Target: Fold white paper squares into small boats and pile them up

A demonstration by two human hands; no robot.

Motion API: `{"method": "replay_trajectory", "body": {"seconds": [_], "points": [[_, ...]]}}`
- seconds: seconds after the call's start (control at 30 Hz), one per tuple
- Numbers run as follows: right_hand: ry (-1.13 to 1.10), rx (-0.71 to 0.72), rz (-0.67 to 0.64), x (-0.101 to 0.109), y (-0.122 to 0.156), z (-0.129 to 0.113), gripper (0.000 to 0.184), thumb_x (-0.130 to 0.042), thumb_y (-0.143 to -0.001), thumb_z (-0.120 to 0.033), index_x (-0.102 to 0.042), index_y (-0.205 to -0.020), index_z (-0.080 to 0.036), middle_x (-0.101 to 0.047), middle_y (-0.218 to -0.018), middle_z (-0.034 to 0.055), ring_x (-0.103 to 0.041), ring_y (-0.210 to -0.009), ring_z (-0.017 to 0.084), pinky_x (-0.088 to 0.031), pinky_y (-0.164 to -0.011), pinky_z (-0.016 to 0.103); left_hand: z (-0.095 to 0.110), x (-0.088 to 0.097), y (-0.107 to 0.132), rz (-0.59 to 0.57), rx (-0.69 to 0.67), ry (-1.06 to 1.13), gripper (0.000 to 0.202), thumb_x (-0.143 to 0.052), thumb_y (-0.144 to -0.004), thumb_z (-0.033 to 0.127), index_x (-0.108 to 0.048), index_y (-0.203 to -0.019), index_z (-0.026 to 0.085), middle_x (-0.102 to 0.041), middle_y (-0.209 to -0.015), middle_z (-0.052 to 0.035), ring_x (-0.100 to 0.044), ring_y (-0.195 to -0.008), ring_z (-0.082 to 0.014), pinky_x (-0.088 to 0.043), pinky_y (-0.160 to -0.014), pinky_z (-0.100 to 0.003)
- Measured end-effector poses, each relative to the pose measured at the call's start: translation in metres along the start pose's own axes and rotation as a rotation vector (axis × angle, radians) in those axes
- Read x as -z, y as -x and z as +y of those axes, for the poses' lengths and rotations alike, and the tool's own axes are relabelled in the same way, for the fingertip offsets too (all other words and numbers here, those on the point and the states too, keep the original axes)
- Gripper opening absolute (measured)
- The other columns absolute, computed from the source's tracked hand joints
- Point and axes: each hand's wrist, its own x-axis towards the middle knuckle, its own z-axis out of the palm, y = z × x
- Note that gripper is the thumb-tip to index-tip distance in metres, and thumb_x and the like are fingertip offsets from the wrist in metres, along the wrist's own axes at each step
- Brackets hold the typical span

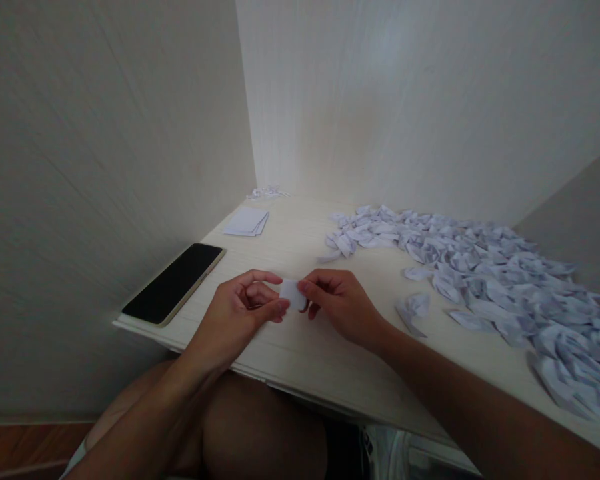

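Note:
A small white paper piece (292, 293) is pinched between both my hands just above the pale wooden table (310, 363). My left hand (240, 313) grips its left edge with thumb and forefinger, fingers curled. On the right edge my right hand (340, 303) holds it the same way. Both wrists rest near the table's front edge.
A black phone (175, 282) lies face up at the table's left corner. Behind it sits a small stack of white paper sheets (247, 221). A large heap of folded white paper pieces (485, 273) covers the right side, and one folded piece (414, 310) lies by my right wrist. Walls close in behind and left.

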Motion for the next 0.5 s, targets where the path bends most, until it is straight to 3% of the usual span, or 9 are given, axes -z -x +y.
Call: {"method": "replay_trajectory", "body": {"seconds": [0.13, 0.23, 0.4, 0.5], "points": [[-0.129, -0.081, -0.032, 0.000, -0.002, 0.003, 0.027, -0.070, -0.082, -0.039, -0.070, -0.072, -0.015, -0.067, -0.066, 0.0015, -0.060, -0.058, 0.010, -0.050, -0.057, 0.023, -0.003, 0.000, 0.001, 0.026, -0.109, 0.038, 0.026, -0.083, -0.071, 0.023, -0.064, -0.088, 0.019, -0.067, -0.069, 0.0036, -0.065, -0.063, -0.0120, -0.060, -0.061, -0.026], [-0.267, -0.122, -0.019, 0.001, -0.002, 0.003, 0.026, -0.074, -0.080, -0.039, -0.071, -0.075, -0.014, -0.068, -0.067, 0.0019, -0.063, -0.061, 0.010, -0.052, -0.061, 0.024, 0.000, 0.001, 0.004, 0.012, -0.246, -0.071, 0.021, -0.079, -0.076, 0.024, -0.069, -0.095, 0.019, -0.069, -0.082, 0.0000, -0.069, -0.073, -0.0151, -0.064, -0.064, -0.031], [-0.266, -0.051, -0.032, 0.002, -0.002, 0.002, 0.025, -0.078, -0.077, -0.036, -0.071, -0.091, -0.016, -0.068, -0.064, -0.0015, -0.063, -0.058, 0.010, -0.054, -0.059, 0.024, 0.013, 0.011, 0.006, -0.070, -0.469, -0.390, 0.015, -0.073, -0.082, 0.017, -0.075, -0.096, 0.021, -0.073, -0.089, -0.0026, -0.071, -0.073, -0.0135, -0.061, -0.064, -0.022], [-0.235, 0.030, -0.037, 0.001, -0.002, 0.001, 0.024, -0.078, -0.077, -0.035, -0.069, -0.093, -0.018, -0.068, -0.065, -0.0027, -0.064, -0.057, 0.010, -0.054, -0.057, 0.024, 0.016, 0.018, 0.006, -0.141, -0.524, -0.448, 0.017, -0.073, -0.081, 0.013, -0.075, -0.095, 0.022, -0.075, -0.090, -0.0030, -0.071, -0.076, -0.0133, -0.060, -0.065, -0.020]]}}
